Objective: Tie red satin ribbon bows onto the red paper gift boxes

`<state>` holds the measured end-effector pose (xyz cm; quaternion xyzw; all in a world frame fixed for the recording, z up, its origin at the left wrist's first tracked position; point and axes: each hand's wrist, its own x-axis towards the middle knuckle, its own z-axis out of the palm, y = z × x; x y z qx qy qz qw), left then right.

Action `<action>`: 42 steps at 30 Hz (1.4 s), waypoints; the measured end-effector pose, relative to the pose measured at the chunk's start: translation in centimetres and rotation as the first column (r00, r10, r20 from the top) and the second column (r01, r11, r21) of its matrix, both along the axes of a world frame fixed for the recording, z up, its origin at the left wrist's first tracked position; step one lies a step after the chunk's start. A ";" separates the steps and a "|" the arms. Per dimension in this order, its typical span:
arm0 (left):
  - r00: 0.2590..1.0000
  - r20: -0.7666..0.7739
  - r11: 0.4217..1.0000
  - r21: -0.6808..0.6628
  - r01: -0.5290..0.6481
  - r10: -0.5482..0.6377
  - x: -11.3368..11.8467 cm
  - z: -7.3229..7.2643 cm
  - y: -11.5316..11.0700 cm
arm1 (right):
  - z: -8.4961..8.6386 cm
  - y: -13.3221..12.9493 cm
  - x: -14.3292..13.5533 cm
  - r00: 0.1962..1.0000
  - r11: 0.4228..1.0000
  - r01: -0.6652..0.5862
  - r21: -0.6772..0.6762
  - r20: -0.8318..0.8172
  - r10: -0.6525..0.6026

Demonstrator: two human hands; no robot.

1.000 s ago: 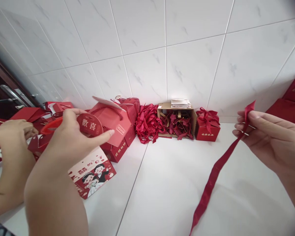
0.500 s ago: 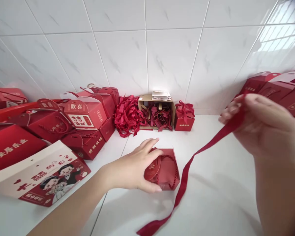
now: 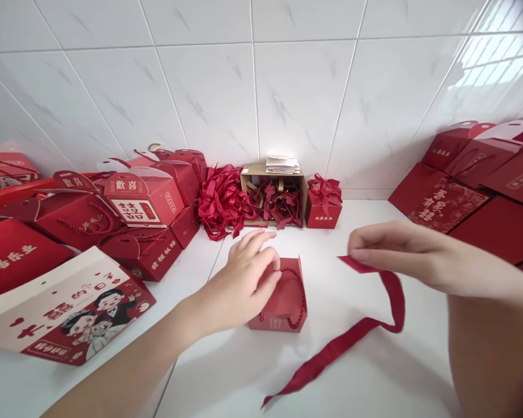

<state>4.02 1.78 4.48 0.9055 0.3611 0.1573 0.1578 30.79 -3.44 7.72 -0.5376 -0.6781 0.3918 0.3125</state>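
Note:
A small red gift box with a twisted rope handle stands on the white surface in front of me. My left hand is over its left side, thumb and forefinger closed together at the rope handle's upper end. The hand hides that side of the box. To the right, my right hand pinches a dark red ribbon close to one end. The ribbon loops below the fingers, and its other end trails toward the front of the surface.
Red gift boxes are stacked at left, beside a printed box. Along the tiled wall are a ribbon heap, an open carton of dark red pieces, and a box with a bow. More boxes stand at right.
My right hand has come down and left, its ribbon now looping below it. My left hand has risen slightly, its thumb and forefinger drawn together from a spread grip on the box.

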 end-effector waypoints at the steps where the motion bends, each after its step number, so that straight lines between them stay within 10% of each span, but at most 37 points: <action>1: 0.999 -0.018 0.999 -0.035 0.035 -0.035 -0.6 0.8 -0.2 | 0.1 0.6 -0.9 0.994 0.993 -0.086 -0.076 0.061 0.091; 6: 0.955 -0.063 0.946 -0.173 0.275 -0.290 -2.2 3.3 -1.0 | -0.8 2.9 -2.0 0.952 0.953 -0.235 -0.192 0.154 0.265; 11: 0.993 0.104 0.999 -0.006 -0.053 0.053 -0.1 0.6 -0.4 | -2.0 3.3 -2.6 0.955 0.946 -0.247 -0.209 0.113 0.274; 17: 0.990 0.121 0.984 -0.167 -0.056 0.077 1.2 -1.6 0.4 | -2.2 3.3 -3.1 0.963 0.949 -0.235 -0.212 0.083 0.257; 28: 0.970 0.224 0.981 -0.183 -0.057 0.098 1.8 -1.8 0.6 | -3.3 3.1 -4.6 0.977 0.976 -0.191 -0.110 0.079 0.200; 36: 0.874 0.469 0.991 -0.091 -0.098 0.129 1.3 -0.9 0.9 | -3.7 3.7 -5.1 0.985 0.958 -0.174 0.227 0.026 0.173; 42: 0.954 0.194 0.973 -0.032 -0.227 0.229 -1.0 0.7 0.9 | -1.4 1.4 -4.2 0.943 0.964 0.038 0.264 -0.328 0.052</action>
